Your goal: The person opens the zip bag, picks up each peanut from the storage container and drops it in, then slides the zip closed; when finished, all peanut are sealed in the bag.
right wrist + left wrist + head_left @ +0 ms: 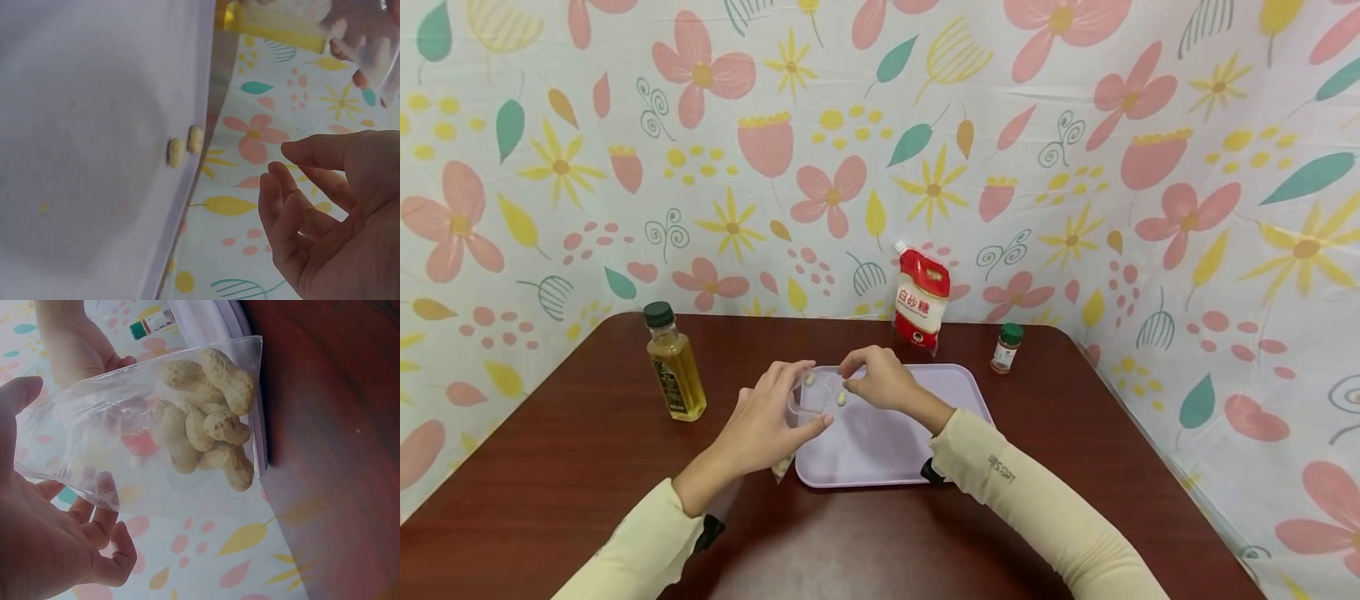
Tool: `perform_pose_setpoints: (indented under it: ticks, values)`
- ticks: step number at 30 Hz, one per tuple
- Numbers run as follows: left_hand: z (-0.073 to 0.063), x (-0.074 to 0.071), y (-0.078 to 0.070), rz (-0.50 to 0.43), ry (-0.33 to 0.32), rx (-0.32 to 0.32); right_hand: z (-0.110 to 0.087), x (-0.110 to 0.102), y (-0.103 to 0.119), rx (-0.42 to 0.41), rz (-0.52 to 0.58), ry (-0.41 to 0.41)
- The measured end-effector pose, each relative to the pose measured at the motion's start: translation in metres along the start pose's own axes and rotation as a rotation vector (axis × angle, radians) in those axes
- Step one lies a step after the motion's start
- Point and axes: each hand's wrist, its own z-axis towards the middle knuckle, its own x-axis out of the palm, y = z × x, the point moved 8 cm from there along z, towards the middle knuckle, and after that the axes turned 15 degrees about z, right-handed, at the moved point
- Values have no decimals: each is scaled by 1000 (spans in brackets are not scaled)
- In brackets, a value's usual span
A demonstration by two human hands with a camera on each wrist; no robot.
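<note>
A clear plastic bag [134, 419] hangs from my left hand [763, 421], its mouth held wide between the thumb and fingers. Several unshelled peanuts [212, 412] lie gathered at the bottom of the bag. My right hand [883, 379] is just right of the bag's mouth, over the lilac tray [880, 450]. In the right wrist view its thumb and fingers curve toward each other with nothing between them. Two loose peanuts, one nearer [176, 152] and one by the rim [195, 139], sit on the tray close to its edge.
An oil bottle [676, 367] with a dark green cap stands left on the brown table [550, 467]. Behind the tray, a red and white sugar pouch [921, 300] leans by the patterned curtain [835, 108]. A small green-capped jar [1006, 350] stands back right.
</note>
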Motion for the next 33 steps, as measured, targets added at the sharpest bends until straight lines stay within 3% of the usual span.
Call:
perform_pose_setpoints:
  ticks: [12,33]
  values:
    - [-3,4,2,-4,18,-3,15,13,-30,58,-54,89]
    - [-3,8,3,-9,16,-3,27,32,-48,8,-161,222]
